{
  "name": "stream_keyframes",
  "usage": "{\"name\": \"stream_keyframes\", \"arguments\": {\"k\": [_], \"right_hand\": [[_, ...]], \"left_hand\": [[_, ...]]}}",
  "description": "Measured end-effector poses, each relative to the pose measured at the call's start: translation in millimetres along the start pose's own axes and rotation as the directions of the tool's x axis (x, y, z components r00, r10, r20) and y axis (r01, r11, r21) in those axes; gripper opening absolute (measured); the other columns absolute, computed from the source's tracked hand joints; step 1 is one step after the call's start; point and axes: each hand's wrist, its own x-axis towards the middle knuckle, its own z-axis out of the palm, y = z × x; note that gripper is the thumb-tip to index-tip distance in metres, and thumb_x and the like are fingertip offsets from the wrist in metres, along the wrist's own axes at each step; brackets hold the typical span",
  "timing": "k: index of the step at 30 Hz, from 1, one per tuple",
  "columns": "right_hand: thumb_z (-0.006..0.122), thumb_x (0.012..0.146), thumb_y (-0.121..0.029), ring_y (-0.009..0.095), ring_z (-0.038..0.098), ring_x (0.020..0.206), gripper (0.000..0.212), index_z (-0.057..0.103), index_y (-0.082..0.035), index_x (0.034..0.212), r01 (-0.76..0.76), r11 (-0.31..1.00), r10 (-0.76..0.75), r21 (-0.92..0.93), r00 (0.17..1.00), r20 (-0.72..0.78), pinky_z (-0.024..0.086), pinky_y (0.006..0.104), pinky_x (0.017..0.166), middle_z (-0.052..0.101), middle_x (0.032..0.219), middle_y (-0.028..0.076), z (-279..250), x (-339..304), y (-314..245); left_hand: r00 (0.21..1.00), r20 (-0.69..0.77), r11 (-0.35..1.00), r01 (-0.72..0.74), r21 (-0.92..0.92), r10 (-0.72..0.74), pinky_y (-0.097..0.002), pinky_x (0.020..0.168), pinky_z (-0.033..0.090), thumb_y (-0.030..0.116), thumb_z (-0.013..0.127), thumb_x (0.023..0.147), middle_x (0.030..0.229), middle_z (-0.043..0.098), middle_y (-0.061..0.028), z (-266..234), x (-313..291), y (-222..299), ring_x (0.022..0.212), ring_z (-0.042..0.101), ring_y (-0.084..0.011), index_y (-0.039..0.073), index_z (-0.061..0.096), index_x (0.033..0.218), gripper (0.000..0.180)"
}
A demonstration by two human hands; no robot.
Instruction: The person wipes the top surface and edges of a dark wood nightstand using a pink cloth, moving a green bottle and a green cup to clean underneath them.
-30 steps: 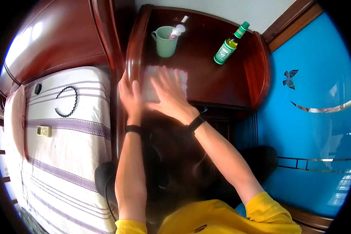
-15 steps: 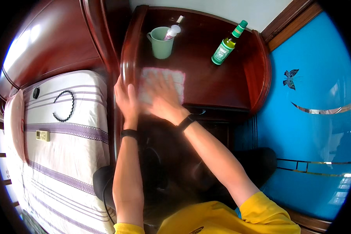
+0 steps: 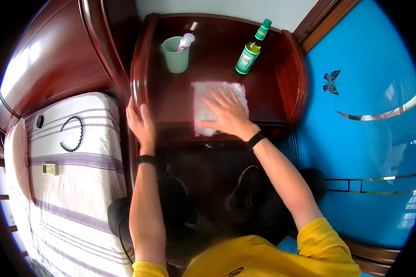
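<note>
My right hand [image 3: 227, 112] lies flat with fingers spread on a white cloth [image 3: 238, 90] with a pink border. The cloth is spread on the dark red-brown top of a bedside table [image 3: 268, 99], reaching its front edge. My left hand [image 3: 142, 128] rests at the front of the table's raised left side, thumb on the inner face and fingers toward the outer one, holding that edge. Beyond the cloth, to the left, stands a pale green mug [image 3: 176, 61] with a tube and a toothbrush-like stick [image 3: 193, 27] in it. A green-capped bottle [image 3: 248, 55] stands upright at the back right.
To the left is a bed [image 3: 78, 184] with a striped white sheet. On it lie a black wavy headband [image 3: 82, 131], a small remote control [image 3: 50, 169] and a round black object [image 3: 40, 121]. A glossy blue panel [image 3: 365, 147] rises on the right.
My right hand has slid the cloth to the right across the tabletop, away from the left side. My left hand stays on the side edge. The whole view has shifted slightly.
</note>
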Motion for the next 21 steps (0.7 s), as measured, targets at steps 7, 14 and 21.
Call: {"name": "stream_keyframes", "arguments": {"k": [7,14,21], "right_hand": [[0.062,0.088,-0.075,0.038,0.026,0.157,0.093,0.042,-0.020,0.161,-0.065,0.998,0.069,-0.025,0.983,0.173,0.019,0.0584,0.128,0.032,0.169,0.015,-37.8,-55.2,64.6],[0.057,0.088,-0.079,0.036,0.021,0.158,0.097,0.035,-0.022,0.164,-0.108,0.990,0.125,-0.090,0.970,0.209,0.017,0.0574,0.128,0.026,0.172,0.012,-42.9,-72.4,83.0],[0.058,0.089,-0.078,0.038,0.018,0.159,0.099,0.032,-0.021,0.165,-0.107,0.986,0.135,-0.126,0.962,0.237,0.014,0.0595,0.128,0.023,0.172,0.014,-34.3,-65.1,70.6]], "left_hand": [[1.000,-0.015,0.999,-0.020,0.033,0.020,-0.0449,0.105,0.046,0.021,0.059,0.102,0.130,0.063,-0.0224,-0.1,0.6,4.3,0.121,0.060,-0.0396,-0.001,0.058,0.141,0.045],[0.999,-0.013,0.997,-0.041,0.059,0.041,-0.0437,0.108,0.043,0.033,0.057,0.107,0.134,0.059,-0.0205,-0.4,1.5,8.8,0.122,0.058,-0.0347,-0.001,0.056,0.145,0.051],[0.991,-0.117,0.989,-0.053,0.138,0.069,-0.0458,0.107,0.044,0.023,0.062,0.100,0.134,0.058,-0.0209,2.7,0.7,6.7,0.121,0.059,-0.0379,0.006,0.059,0.145,0.048]]}}
